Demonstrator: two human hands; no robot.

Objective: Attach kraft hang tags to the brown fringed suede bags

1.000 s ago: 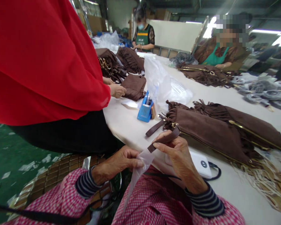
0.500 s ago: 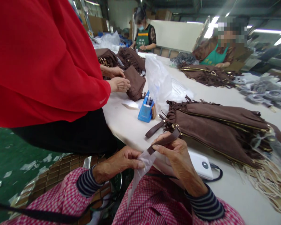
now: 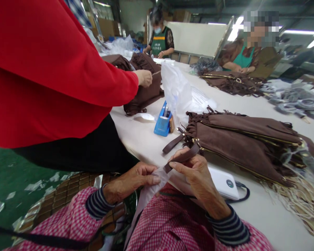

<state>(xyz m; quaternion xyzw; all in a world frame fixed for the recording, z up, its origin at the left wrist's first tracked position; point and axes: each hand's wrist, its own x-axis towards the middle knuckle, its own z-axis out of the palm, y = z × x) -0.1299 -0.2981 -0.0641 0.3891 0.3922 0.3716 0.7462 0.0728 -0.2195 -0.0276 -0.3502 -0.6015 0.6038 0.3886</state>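
Note:
My left hand (image 3: 142, 176) pinches a thin translucent plastic sleeve (image 3: 150, 190) that hangs down over my lap. The end of a brown wrist strap (image 3: 184, 156) reaches into or against the top of this sleeve; which of the two I cannot tell. Closed on that strap, my right hand (image 3: 193, 169) grips it between thumb and fingers. The strap leads up to the gold ring of a brown fringed bag (image 3: 232, 153) lying on the table. A second brown strap (image 3: 173, 143) lies loose just beyond my hands.
A blue tape dispenser (image 3: 162, 122) stands beside a crumpled clear plastic bag (image 3: 176, 87). Right of my right hand lies a white power bank (image 3: 225, 184) with a black cable. A person in red (image 3: 94, 80) handles brown bags at left. Two more people sit across the table (image 3: 143, 139).
The person in red has moved a hand further over the brown bag and shifted it. My hands stay nearly in place; the sleeve's lower end has swung left.

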